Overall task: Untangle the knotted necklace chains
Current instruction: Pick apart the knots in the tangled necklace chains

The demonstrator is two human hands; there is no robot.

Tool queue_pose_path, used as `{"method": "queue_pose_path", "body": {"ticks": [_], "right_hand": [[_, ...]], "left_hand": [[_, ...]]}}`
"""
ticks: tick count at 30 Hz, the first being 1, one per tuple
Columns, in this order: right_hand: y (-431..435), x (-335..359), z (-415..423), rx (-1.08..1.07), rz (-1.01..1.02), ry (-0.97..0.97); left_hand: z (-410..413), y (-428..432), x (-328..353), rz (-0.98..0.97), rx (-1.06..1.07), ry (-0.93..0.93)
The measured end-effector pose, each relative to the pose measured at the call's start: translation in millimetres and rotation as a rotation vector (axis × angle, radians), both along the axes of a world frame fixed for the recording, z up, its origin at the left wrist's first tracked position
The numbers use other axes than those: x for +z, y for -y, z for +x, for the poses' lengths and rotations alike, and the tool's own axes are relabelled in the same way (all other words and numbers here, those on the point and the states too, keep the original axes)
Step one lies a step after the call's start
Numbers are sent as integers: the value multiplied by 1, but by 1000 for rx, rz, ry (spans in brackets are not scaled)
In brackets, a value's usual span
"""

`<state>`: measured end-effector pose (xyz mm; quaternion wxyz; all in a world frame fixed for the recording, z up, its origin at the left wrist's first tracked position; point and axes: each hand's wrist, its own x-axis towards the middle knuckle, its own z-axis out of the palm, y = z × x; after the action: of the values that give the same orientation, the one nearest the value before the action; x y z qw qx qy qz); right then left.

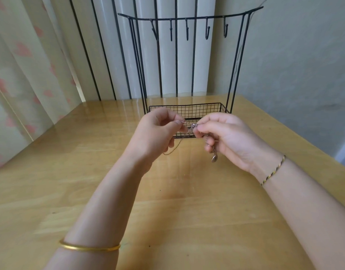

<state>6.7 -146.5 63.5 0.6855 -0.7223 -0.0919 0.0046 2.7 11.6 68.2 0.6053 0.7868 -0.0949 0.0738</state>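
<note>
Hands (189, 133) pinch knotted chains (193, 126) before wire basket (189, 111).

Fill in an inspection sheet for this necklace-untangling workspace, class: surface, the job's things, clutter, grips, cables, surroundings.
Surface: glossy wooden table, bare around the arms.
Job's things: knotted chains held in the air between both hands; a thin gold strand droops below the left hand; a small pendant hangs below the right hand.
Clutter: nothing seen.
Grips: left hand and right hand both pinch the tangle with their fingertips.
Cables: nothing seen.
Surroundings: black wire jewellery stand with a basket base and hooks with nothing on them, behind the hands; curtain at left; wall at right.
</note>
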Motion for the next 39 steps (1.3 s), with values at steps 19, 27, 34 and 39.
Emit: {"method": "queue_pose_path", "body": {"ticks": [19, 27, 34, 39], "right_hand": [[6, 5, 1, -87, -410, 364], [6, 4, 3, -120, -371, 418], [4, 5, 1, -92, -339, 331], [4, 3, 0, -83, -315, 316]], "left_hand": [[-3, 5, -1, 39, -224, -229], [-3, 3, -1, -56, -210, -220], [0, 3, 1, -226, -83, -226], [-1, 6, 4, -300, -101, -231]]}}
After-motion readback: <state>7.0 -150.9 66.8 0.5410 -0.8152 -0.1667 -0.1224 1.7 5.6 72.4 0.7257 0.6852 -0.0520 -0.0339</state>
